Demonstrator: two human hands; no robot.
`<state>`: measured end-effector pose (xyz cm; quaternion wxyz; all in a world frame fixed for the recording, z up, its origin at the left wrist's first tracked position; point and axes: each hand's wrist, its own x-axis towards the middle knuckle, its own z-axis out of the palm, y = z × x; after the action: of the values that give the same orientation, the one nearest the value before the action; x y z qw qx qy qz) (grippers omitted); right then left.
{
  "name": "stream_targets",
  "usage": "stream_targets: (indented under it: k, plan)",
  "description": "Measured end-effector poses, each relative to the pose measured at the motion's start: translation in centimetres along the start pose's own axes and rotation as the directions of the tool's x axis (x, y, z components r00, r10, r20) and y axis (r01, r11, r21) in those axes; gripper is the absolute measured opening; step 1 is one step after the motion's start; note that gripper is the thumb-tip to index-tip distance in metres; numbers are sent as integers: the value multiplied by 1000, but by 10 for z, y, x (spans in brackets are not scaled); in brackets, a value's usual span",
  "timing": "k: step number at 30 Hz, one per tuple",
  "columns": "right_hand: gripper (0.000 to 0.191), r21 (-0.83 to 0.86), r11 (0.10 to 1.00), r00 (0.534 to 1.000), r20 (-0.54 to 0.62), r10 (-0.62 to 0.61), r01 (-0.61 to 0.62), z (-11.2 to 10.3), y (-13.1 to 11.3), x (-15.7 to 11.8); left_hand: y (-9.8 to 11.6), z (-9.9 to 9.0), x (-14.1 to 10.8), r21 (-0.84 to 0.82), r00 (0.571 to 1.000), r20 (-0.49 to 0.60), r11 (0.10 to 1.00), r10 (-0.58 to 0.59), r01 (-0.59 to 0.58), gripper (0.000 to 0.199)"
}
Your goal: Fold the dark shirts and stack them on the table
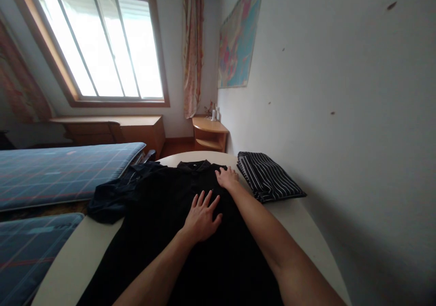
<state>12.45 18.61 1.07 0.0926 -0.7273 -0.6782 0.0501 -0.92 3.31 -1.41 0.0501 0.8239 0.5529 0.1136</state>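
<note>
A black collared shirt [170,215] lies spread over the round table, its collar at the far side. My left hand [203,216] rests on the middle of the shirt, fingers spread and holding nothing. Farther forward, my right hand [227,177] lies at the shirt's right shoulder edge, its fingers apart on the fabric. Just right of that hand is a folded black cloth with white stripes [269,176]. A bunched dark navy garment [111,201] sits by the shirt's left side, where the two dark fabrics overlap.
The cream tabletop [299,233] curves close to the white wall [368,160] on the right. Blue plaid mattresses [61,174] stand to the left. Beyond are a wooden desk [143,122], a corner shelf [211,126] with small items, and a bright window [102,42].
</note>
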Motion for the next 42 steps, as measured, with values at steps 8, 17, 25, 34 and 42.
stream_targets:
  k: [8, 17, 25, 34, 42]
  plan:
    - [54, -2, 991, 991, -22, 133, -133, 13, -9, 30, -4, 3, 3, -32, 1000, -15, 999, -1, 0, 66]
    - [62, 32, 998, 995, -81, 53, -50, 13, 12, 29, -6, 1, 2, -48, 1000, -3, 999, 7, -7, 65]
    - [73, 19, 995, 995, -13, -97, 97, 22, 6, -4, -4, 1, 2, -48, 1000, 4, 999, 20, -20, 65]
    - [78, 43, 998, 994, 93, -51, 47, 21, 14, 0, -2, -2, 2, -23, 1000, 16, 1000, 20, -19, 65]
    - [75, 47, 977, 978, 33, -208, 207, 10, 21, -51, -1, 0, 3, -11, 999, 22, 1000, 25, -25, 65]
